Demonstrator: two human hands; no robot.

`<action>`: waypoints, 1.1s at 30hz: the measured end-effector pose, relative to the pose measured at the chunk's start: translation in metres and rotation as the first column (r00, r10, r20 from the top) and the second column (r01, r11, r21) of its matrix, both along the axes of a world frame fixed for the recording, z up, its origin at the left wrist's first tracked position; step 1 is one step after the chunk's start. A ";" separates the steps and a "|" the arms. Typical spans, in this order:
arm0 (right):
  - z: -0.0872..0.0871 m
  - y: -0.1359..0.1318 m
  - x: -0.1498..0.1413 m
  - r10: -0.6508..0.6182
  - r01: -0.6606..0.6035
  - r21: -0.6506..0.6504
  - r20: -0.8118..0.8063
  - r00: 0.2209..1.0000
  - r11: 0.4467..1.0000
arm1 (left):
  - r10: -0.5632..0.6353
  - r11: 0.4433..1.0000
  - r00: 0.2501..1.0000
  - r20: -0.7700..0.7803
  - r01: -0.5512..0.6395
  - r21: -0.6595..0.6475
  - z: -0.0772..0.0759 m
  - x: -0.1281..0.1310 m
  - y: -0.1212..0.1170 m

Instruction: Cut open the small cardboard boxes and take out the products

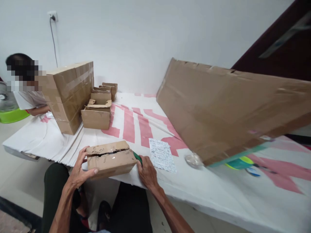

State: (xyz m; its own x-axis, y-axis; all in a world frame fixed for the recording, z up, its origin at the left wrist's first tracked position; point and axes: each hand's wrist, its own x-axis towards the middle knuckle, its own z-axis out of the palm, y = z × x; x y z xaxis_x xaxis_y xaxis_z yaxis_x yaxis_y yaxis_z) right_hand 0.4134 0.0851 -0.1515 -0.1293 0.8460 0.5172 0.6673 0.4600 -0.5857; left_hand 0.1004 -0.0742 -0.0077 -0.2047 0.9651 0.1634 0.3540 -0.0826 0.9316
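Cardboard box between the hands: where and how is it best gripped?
Probably the left end of the box, from the left, thumb on its near side, as the left hand has it: the top's ragged slit looks likelier to give.

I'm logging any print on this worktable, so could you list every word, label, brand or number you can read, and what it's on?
None can be read.
Tablecloth: large pink-red strokes, perhaps lettering, illegible.
Patterned sheet: marks too small.
Blue-and-white disc: too blurred.
Large cardboard piece: small patches at its lower edge, too blurred.
Held cardboard box: no legible text.
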 end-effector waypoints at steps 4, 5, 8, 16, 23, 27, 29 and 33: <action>0.025 -0.004 0.000 -0.069 -0.072 -0.259 -0.498 0.865 0.963 | 0.026 0.999 0.999 -0.032 -0.025 0.020 -0.005 -0.005 0.004; 0.031 -0.006 0.000 -0.093 -0.136 -0.327 -0.596 0.798 0.935 | 0.033 0.999 0.999 -0.039 -0.032 0.024 -0.006 -0.006 0.004; 0.048 -0.013 -0.002 -0.152 -0.321 -0.407 -0.789 0.596 0.855 | 0.027 0.999 0.999 -0.040 -0.025 0.038 -0.008 -0.008 0.007; 0.077 -0.031 -0.002 -0.179 -0.441 -0.398 -0.870 0.459 0.804 | 0.025 1.000 0.999 -0.021 -0.024 0.019 -0.004 -0.009 0.010; 0.095 -0.034 0.013 -0.123 -0.404 -0.382 -0.835 0.536 0.831 | 0.019 1.000 1.000 -0.017 -0.018 0.009 -0.001 -0.010 0.010; 0.119 -0.030 0.017 0.013 -0.402 -0.346 -0.744 0.668 0.847 | 0.018 0.999 1.000 -0.008 -0.018 0.028 -0.007 -0.007 0.008; 0.135 -0.027 0.015 0.086 -0.403 -0.335 -0.669 0.738 0.852 | 0.012 0.999 1.000 0.006 -0.012 0.031 -0.009 -0.006 0.007; 0.166 -0.024 0.003 0.253 -0.449 -0.284 -0.527 0.811 0.847 | 0.001 0.999 1.000 0.031 -0.003 0.035 -0.009 -0.003 0.004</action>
